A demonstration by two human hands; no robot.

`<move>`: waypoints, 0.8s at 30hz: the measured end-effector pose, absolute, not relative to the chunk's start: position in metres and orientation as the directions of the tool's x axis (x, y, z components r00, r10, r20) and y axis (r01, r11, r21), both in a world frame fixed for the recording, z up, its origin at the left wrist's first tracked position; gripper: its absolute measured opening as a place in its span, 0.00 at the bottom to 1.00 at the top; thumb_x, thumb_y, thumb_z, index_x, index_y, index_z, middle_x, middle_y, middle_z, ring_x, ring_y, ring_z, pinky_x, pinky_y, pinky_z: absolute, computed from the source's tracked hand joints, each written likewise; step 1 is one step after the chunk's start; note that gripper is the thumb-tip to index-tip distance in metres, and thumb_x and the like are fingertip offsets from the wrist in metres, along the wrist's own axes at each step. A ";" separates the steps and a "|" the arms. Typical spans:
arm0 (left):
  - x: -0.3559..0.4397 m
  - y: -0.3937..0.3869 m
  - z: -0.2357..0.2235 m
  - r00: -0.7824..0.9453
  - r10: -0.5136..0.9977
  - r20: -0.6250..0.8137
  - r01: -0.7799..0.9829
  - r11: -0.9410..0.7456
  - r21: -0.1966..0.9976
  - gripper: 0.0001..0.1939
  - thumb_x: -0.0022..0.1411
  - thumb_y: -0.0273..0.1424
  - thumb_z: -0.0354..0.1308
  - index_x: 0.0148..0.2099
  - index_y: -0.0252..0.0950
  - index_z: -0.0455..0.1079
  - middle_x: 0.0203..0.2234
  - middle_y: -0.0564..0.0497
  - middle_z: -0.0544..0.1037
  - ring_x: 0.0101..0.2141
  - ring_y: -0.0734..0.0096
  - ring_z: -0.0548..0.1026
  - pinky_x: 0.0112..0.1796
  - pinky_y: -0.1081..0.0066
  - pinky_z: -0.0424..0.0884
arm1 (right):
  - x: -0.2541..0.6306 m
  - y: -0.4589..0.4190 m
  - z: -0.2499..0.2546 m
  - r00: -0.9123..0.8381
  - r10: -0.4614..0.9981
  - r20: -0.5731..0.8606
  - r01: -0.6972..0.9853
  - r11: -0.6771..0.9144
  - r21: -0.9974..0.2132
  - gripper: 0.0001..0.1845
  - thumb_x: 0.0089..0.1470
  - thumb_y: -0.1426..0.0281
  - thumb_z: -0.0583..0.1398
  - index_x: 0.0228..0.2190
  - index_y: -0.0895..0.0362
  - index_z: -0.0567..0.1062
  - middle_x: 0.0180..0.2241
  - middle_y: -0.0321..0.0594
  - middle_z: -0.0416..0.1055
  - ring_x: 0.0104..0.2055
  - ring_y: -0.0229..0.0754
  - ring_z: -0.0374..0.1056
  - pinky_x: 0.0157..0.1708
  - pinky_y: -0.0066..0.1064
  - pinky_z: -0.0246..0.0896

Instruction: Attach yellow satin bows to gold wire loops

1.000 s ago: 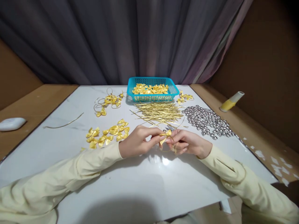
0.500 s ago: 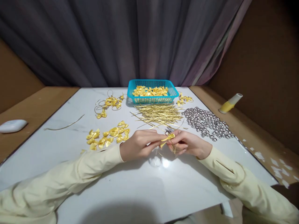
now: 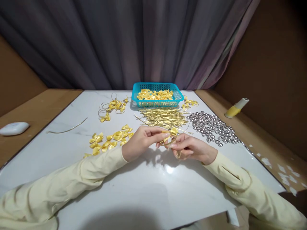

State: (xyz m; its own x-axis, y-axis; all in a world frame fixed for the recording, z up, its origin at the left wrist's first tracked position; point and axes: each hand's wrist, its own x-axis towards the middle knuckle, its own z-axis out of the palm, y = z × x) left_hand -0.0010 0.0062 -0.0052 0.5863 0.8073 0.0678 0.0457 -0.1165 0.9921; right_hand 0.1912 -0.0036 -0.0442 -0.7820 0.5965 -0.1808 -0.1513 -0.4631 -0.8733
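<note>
Between both hands, above the middle of the table, is a yellow ribbon bow (image 3: 174,130) with gold cord (image 3: 170,140) curved beneath it. My left hand (image 3: 144,140) pinches the bow's left side between thumb and fingers. My right hand (image 3: 192,147) is closed on the gold cord, which loops down below its fingers. Part of the bow and cord is hidden behind the fingertips. Just beyond the hands lies a pile of gold cord pieces (image 3: 163,117). Loose yellow bows (image 3: 105,145) lie left of my left hand.
A blue basket (image 3: 157,103) of yellow bows stands at the back. Silver beads (image 3: 211,126) spread at the right. Bows with looped cord (image 3: 116,104) lie back left, with a single cord (image 3: 68,131) nearby. A white object (image 3: 14,128) and a yellow-white tube (image 3: 236,108) sit at the sides.
The bow has been turned and raised a little; its cord now shows as a curve under it. My left hand has shifted its hold, and both hands stay close together.
</note>
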 end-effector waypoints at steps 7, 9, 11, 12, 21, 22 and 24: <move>-0.004 0.015 -0.004 0.532 0.847 0.016 -0.131 0.064 0.989 0.08 0.56 0.28 0.56 0.27 0.29 0.71 0.19 0.52 0.71 0.21 0.81 0.61 0.26 0.77 0.59 | 0.199 -0.006 -0.021 -0.582 0.775 -0.247 -0.095 -0.366 -0.926 0.09 0.53 0.66 0.58 0.34 0.58 0.67 0.31 0.36 0.67 0.15 0.24 0.49 0.13 0.21 0.39; -0.006 0.020 -0.004 0.509 0.861 -0.012 -0.202 0.133 0.970 0.06 0.56 0.27 0.56 0.30 0.28 0.72 0.20 0.52 0.70 0.21 0.82 0.61 0.25 0.79 0.59 | 0.207 -0.006 -0.014 -0.555 0.798 -0.232 -0.085 -0.332 -0.940 0.11 0.52 0.69 0.58 0.38 0.55 0.63 0.38 0.39 0.67 0.19 0.27 0.56 0.14 0.21 0.45; -0.009 0.026 -0.004 0.480 0.877 -0.034 -0.296 0.198 0.934 0.06 0.56 0.24 0.55 0.31 0.27 0.72 0.22 0.51 0.70 0.20 0.84 0.60 0.24 0.81 0.59 | 0.215 -0.006 -0.010 -0.596 0.776 -0.205 -0.068 -0.303 -0.951 0.15 0.53 0.71 0.56 0.42 0.51 0.58 0.39 0.40 0.68 0.20 0.29 0.59 0.16 0.22 0.50; -0.011 0.029 -0.003 0.466 0.884 -0.041 -0.349 0.227 0.909 0.06 0.57 0.23 0.54 0.30 0.26 0.72 0.22 0.51 0.70 0.20 0.84 0.60 0.23 0.81 0.60 | 0.219 -0.006 -0.008 -0.628 0.755 -0.188 -0.060 -0.288 -0.956 0.15 0.54 0.72 0.55 0.43 0.50 0.56 0.38 0.40 0.69 0.20 0.30 0.60 0.17 0.23 0.51; -0.027 0.055 0.011 0.394 0.900 -0.186 -0.669 0.420 0.614 0.12 0.57 0.14 0.43 0.37 0.21 0.67 0.20 0.50 0.67 0.17 0.84 0.62 0.19 0.82 0.64 | 0.226 -0.006 -0.010 -0.779 0.622 -0.077 -0.021 -0.148 -0.989 0.05 0.58 0.74 0.51 0.35 0.59 0.67 0.33 0.43 0.72 0.18 0.27 0.59 0.19 0.23 0.53; -0.029 0.057 0.011 0.382 0.903 -0.197 -0.684 0.420 0.597 0.12 0.57 0.13 0.42 0.38 0.21 0.67 0.20 0.50 0.68 0.16 0.84 0.62 0.18 0.82 0.64 | 0.225 -0.005 -0.011 -0.783 0.618 -0.070 -0.017 -0.133 -0.991 0.06 0.58 0.74 0.52 0.34 0.61 0.69 0.33 0.44 0.72 0.18 0.26 0.59 0.19 0.23 0.53; -0.031 0.061 0.010 0.361 0.908 -0.212 -0.705 0.414 0.576 0.13 0.57 0.13 0.42 0.39 0.22 0.66 0.20 0.50 0.68 0.16 0.84 0.62 0.18 0.82 0.64 | 0.225 -0.004 -0.014 -0.786 0.614 -0.076 -0.001 -0.124 -0.992 0.08 0.57 0.74 0.52 0.33 0.63 0.72 0.32 0.44 0.72 0.18 0.26 0.59 0.19 0.23 0.54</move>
State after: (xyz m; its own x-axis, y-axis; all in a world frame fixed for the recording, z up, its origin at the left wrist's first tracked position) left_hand -0.0314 0.0611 0.0098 0.3607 0.9082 -0.2122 -0.7046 0.4144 0.5761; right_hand 0.2250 -0.0037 -0.0138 -0.7856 0.6141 -0.0758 -0.0012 -0.1241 -0.9923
